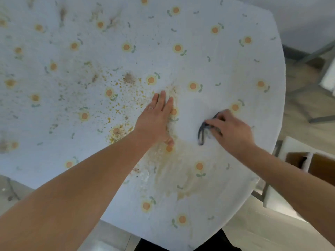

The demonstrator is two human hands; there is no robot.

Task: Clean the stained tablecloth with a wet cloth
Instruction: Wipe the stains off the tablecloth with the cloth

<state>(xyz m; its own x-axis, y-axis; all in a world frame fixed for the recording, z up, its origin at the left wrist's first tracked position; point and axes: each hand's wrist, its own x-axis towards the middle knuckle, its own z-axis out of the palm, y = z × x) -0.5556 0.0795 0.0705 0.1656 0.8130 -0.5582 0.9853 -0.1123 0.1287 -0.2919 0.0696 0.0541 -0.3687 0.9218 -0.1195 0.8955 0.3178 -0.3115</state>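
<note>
1. The tablecloth (226, 60), white with a small flower print, covers the whole table. The left hand (155, 118) lies flat on it near the middle, fingers straight and close together, pressing the fabric down.
2. The right hand (233, 129) is just to the right of it, fingers curled over the bunched wet cloth (204, 132), whose dark edge shows at the fingertips. The cloth touches the tablecloth.
3. A yellowish smear (172, 174) runs from under the left hand toward the near edge. Orange crumbs (112, 109) are scattered to the left, and brown streaks (62, 13) lie at the far left.
4. The step in hand looks like wiping the smear while the flat hand anchors the fabric.
5. To do it well:
   - Press the left palm firmly so the tablecloth does not bunch or slide.
   - Wipe in short strokes away from that hand.
   - Turn the wet cloth to a clean face often, or it will probably spread the smear.
6. It would likely be best to gather the crumbs into a pile rather than rub them in.
</note>
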